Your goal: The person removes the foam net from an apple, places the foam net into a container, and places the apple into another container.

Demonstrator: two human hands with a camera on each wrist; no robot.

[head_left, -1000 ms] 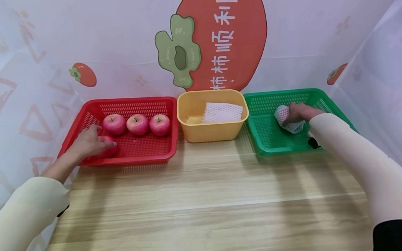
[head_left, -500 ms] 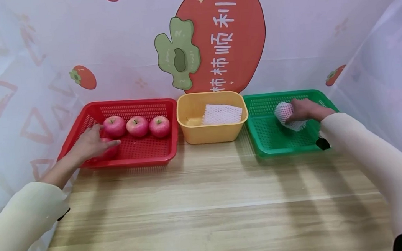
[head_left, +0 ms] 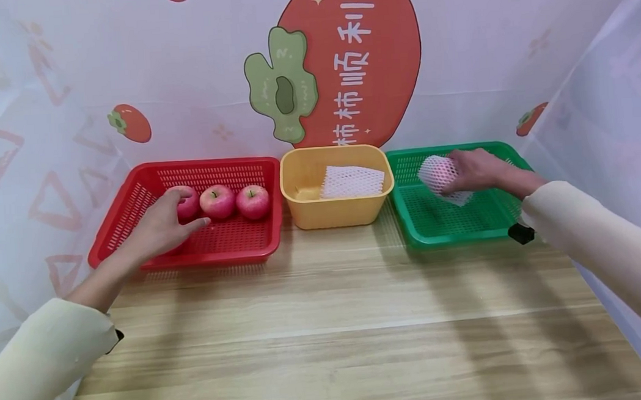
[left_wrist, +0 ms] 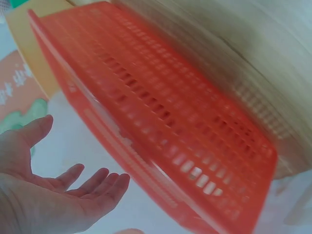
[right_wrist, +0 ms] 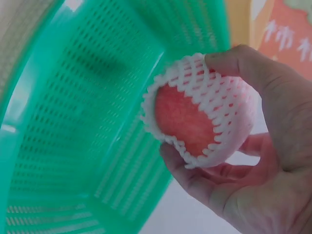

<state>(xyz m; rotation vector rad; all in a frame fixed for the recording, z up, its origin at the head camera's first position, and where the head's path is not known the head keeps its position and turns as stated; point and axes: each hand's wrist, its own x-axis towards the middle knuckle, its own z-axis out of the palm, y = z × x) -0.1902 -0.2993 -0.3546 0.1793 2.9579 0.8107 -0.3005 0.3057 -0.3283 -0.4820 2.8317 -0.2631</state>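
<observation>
My right hand (head_left: 475, 169) grips an apple in a white foam net sleeve (head_left: 438, 174) over the green basket (head_left: 460, 237). In the right wrist view, thumb and fingers curl round the netted apple (right_wrist: 187, 119), whose bare red skin shows at the sleeve's open end. My left hand (head_left: 162, 228) is over the left part of the red basket (head_left: 236, 255), fingers spread. The left wrist view shows that hand (left_wrist: 53, 190) holding nothing. Three pink-red apples, the middle one (head_left: 218, 201) among them, line the basket's back; another lies mostly hidden beneath the hand.
Between the two baskets stands a yellow bin (head_left: 338, 214) with white foam net sleeves (head_left: 352, 181) in it. All three containers sit at the back of a wooden table (head_left: 328, 322), against a printed cloth backdrop (head_left: 196, 61).
My right hand has lifted the netted apple and brought it a little to the left. My left hand has come up off the apple below it and shifted slightly right.
</observation>
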